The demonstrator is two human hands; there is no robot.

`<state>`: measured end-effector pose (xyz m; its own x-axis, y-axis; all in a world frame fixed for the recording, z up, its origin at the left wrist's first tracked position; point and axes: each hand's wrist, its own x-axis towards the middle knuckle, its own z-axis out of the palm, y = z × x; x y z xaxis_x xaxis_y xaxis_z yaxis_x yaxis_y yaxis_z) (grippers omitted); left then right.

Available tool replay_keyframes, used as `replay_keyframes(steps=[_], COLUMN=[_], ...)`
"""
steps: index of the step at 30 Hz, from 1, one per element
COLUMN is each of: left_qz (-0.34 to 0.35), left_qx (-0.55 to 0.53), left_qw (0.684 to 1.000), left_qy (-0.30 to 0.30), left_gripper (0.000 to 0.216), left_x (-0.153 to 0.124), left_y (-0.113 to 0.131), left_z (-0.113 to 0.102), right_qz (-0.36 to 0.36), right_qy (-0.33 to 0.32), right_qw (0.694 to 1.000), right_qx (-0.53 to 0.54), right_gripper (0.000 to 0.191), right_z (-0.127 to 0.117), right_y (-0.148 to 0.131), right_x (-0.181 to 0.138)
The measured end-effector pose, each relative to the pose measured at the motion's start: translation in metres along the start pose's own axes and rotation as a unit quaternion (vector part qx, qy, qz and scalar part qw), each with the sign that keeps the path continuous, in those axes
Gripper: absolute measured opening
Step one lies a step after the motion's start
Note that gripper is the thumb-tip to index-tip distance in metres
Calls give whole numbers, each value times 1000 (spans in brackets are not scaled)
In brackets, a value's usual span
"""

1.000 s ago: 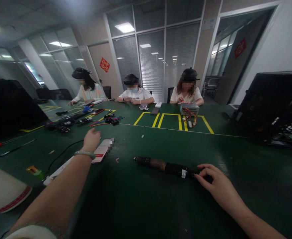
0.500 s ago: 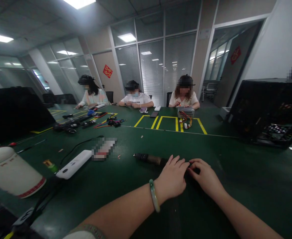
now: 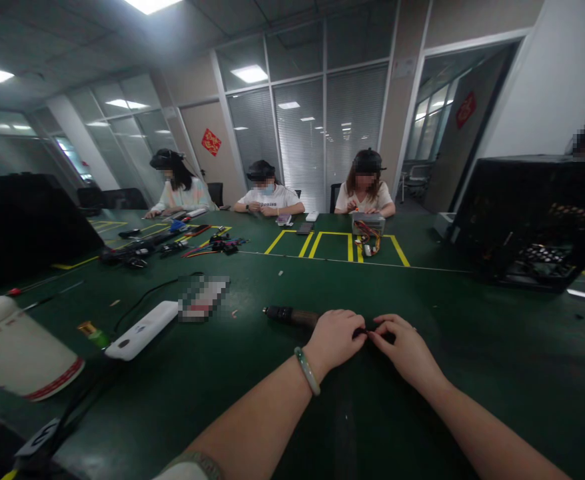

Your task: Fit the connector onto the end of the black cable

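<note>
Near the centre of the frame, the rear of a dark electric screwdriver point(image 3: 292, 315) is covered and gripped by the curled fingers of the left hand point(image 3: 336, 339), its tip being pointed toward the left of the picture. At the tool's tail end, the thumb and forefinger of the right hand point(image 3: 407, 348) are brought together; whether anything is pinched between them cannot be made out. A green bangle point(image 3: 307, 371) is worn on the left wrist. Left of the screwdriver, a white power strip point(image 3: 145, 330) is laid on the green table point(image 3: 252, 413), and at the left edge a white cup point(image 3: 17, 353) is seen. Farther up, bundled cables point(image 3: 217, 245) are spread left of centre, and a metal box with coloured wires point(image 3: 369, 224) is placed before a seated co-worker point(image 3: 365, 190) at upper right of centre
</note>
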<state>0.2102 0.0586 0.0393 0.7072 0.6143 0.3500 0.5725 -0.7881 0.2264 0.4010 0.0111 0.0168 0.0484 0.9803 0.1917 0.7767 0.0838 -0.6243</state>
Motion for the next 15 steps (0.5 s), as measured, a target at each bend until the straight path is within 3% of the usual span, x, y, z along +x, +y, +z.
replay_keyframes(steps=[15], left_qz=[20], left_qx=[-11], left_qw=[1000], left_qy=[4], left_gripper=[6], left_x=[1], left_y=[-2], left_z=[1], right_qz=[19], right_qy=[-34], right_qw=[999], right_qx=[-29], right_gripper=[23], right_z=[2], right_y=[5], right_x=[-1])
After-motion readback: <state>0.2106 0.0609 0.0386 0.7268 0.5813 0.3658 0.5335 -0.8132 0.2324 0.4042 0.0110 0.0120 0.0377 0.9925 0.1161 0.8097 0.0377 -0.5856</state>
